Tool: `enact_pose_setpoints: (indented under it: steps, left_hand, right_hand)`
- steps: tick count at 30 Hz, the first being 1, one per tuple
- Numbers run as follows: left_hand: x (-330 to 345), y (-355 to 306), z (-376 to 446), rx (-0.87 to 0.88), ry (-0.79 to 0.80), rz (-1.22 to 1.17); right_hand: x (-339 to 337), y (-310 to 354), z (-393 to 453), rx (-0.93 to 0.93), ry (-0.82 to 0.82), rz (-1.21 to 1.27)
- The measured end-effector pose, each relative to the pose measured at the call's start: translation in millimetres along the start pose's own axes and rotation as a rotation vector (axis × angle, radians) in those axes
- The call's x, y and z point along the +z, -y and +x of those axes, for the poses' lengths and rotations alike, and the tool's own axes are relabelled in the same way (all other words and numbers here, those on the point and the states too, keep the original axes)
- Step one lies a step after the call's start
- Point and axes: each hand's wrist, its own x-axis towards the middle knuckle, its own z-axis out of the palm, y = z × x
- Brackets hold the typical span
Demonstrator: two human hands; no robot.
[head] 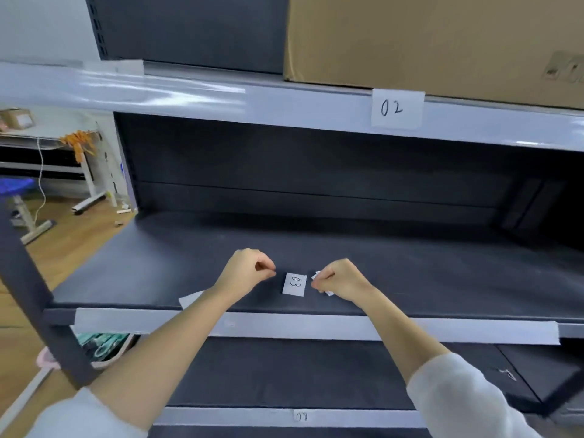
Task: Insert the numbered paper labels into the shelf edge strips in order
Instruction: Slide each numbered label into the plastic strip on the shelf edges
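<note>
A white paper label marked 03 (pixel 294 284) lies flat on the dark middle shelf (pixel 410 273), between my two hands. My left hand (pixel 248 268) hovers just left of it with fingers curled and thumb meeting fingertip, nothing visible in the pinch. My right hand (pixel 339 279) sits just right of it and holds several small white paper labels (pixel 317 275). Another white paper slip (pixel 189 299) lies under my left forearm by the shelf's front edge. Label 02 (pixel 396 108) sits in the upper shelf's edge strip (pixel 189 93). The middle edge strip (pixel 284 327) holds no label.
A large cardboard box (pixel 442 39) stands on the top shelf. The lowest edge strip carries a label (pixel 301 416) reading about 04. At left, beyond the shelf upright (pixel 34 292), are a wooden floor, a white table frame (pixel 88 172) and a blue stool (pixel 15 188).
</note>
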Motion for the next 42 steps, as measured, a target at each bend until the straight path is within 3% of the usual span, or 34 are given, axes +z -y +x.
enact_pose_setpoints:
  steps: [4,15,24,33,37,42]
  left_hand:
    - [18,15,18,-0.054,0.054,0.018]
    - [31,44,35,-0.074,0.158,0.03]
    - [35,52,34,-0.044,0.214,0.027]
    - [27,50,29,-0.038,0.242,0.025]
    - [25,47,27,-0.033,0.241,0.017]
    - [28,37,26,0.0,0.251,-0.039]
  right_hand:
    - [12,-9,15,0.105,0.051,-0.006]
    - [47,-7,33,0.327,-0.068,-0.043]
    - [68,17,39,0.38,-0.117,-0.292]
    - [53,11,48,0.443,-0.095,-0.067]
    - [27,13,39,0.388,-0.151,0.1]
    - [-10,12,16,0.279,-0.249,0.052]
